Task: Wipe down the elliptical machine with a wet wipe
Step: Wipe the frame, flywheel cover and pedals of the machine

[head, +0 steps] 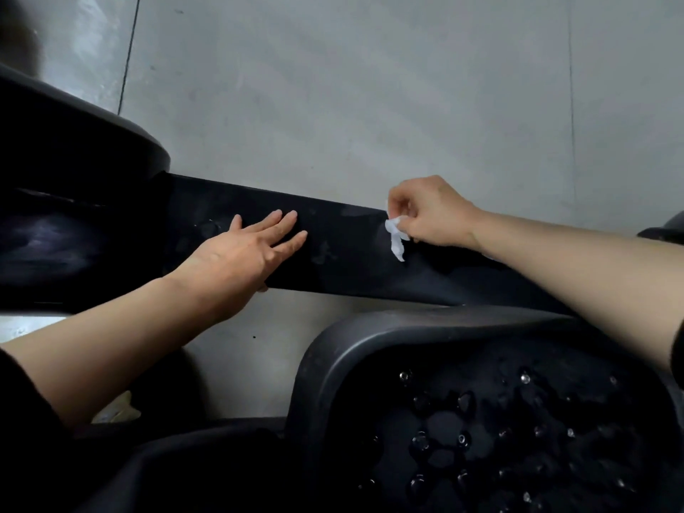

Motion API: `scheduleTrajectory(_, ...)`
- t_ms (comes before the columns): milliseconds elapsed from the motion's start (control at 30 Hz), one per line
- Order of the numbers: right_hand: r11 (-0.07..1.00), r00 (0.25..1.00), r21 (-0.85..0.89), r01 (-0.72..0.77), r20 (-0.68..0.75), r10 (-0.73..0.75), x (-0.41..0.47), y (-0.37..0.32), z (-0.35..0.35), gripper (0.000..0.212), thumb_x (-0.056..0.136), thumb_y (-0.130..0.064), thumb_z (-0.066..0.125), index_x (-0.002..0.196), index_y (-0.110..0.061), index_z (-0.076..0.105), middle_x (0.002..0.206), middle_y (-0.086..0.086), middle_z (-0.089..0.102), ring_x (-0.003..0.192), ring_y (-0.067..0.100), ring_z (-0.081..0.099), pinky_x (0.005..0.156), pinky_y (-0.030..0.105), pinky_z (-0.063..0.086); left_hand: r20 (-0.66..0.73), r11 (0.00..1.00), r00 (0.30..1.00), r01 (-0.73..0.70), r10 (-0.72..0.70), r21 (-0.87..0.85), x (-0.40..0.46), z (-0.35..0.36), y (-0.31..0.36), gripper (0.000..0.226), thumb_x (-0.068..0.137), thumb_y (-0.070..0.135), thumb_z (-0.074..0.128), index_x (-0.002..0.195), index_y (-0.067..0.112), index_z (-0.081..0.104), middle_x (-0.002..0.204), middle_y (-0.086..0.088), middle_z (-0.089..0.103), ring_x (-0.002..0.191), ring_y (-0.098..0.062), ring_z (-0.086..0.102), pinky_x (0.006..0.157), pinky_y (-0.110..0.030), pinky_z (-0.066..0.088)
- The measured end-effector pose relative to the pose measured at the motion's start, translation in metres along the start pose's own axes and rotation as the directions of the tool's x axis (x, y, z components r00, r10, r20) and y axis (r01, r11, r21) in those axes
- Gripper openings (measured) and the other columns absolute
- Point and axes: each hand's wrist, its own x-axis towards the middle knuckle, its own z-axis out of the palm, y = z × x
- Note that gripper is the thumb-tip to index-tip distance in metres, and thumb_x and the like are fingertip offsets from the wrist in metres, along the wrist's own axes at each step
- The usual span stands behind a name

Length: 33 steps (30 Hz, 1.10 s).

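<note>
While left hand (244,253) rests flat on rail (344,249), right hand (433,212) pinches 1 wipe (395,236).

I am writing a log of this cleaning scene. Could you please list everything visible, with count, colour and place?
beam of the elliptical: one, black, crossing the middle from left to right
wet wipe: one, white, crumpled, on the beam at right
foot pedal: one, dark grey, lower right, with water drops
machine housing: one, black, curved, at left
floor: grey, smooth, behind and under the machine
left hand: one, fingers straight, resting on the beam
right hand: one, pinching the wet wipe
</note>
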Motion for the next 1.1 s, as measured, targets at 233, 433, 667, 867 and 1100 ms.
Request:
scheduleTrajectory(233,0.988,0.983,-0.011,0.154,0.098,-0.152,0.013,-0.043,0.016,0.008,0.083,-0.004,0.059,0.081,-0.011,0.061,0.082,0.001,0.059,0.073,0.015,0.053,0.073,0.03,0.045,-0.151,0.999,0.988,-0.026,0.031,0.031,-0.002,0.004,0.002,0.088,0.089,0.028,0.067,0.156,0.023,0.011,0.163,-0.01,0.005,0.151,-0.024,0.007,0.117,-0.051,0.018)
scheduleTrajectory(433,0.955,0.958,-0.09,-0.281,0.036,0.285,-0.058,0.081,-0.027,0.024,0.077,0.003,0.063,0.064,-0.015,0.056,0.061,-0.002,0.061,0.057,0.011,0.056,0.064,0.032,0.047,-0.182,0.992,0.976,-0.111,0.119,0.053,0.019,-0.005,0.006,0.103,0.081,0.038,0.075,0.156,0.022,0.006,0.163,-0.012,-0.001,0.151,-0.022,-0.003,0.12,-0.048,0.007)
scheduleTrajectory(667,0.988,0.99,-0.112,-0.11,0.07,0.119,-0.04,0.041,-0.007,0.017,0.078,-0.002,0.059,0.072,-0.017,0.056,0.071,-0.005,0.057,0.077,0.021,0.057,0.071,0.033,0.045,-0.059,0.999,0.998,-0.034,0.034,-0.001,0.024,-0.01,0.01,0.104,0.085,0.037,0.071,0.156,0.019,-0.004,0.162,-0.01,-0.014,0.149,-0.019,-0.015,0.119,-0.051,0.009)
scheduleTrajectory(867,0.963,0.954,-0.065,0.263,0.163,-0.249,0.004,-0.049,0.03,0.004,0.083,-0.007,0.062,0.085,-0.01,0.063,0.087,0.001,0.059,0.075,0.015,0.053,0.072,0.031,0.045,-0.092,0.999,0.995,-0.041,0.042,0.01,0.016,-0.006,0.012,0.096,0.089,0.037,0.067,0.156,0.016,0.001,0.163,-0.006,-0.009,0.15,-0.018,-0.008,0.12,-0.045,0.005)
scheduleTrajectory(1100,0.99,0.961,-0.13,-0.054,0.261,0.087,-0.07,0.049,-0.002,0.024,0.075,0.001,0.072,0.066,-0.016,0.058,0.069,-0.008,0.06,0.072,0.013,0.065,0.064,0.013,0.045,0.024,0.945,0.958,-0.285,0.284,0.161,0.035,-0.026,0.016,0.094,0.09,0.031,0.066,0.156,0.023,0.0,0.163,-0.001,-0.012,0.15,-0.014,-0.008,0.121,-0.036,0.0)
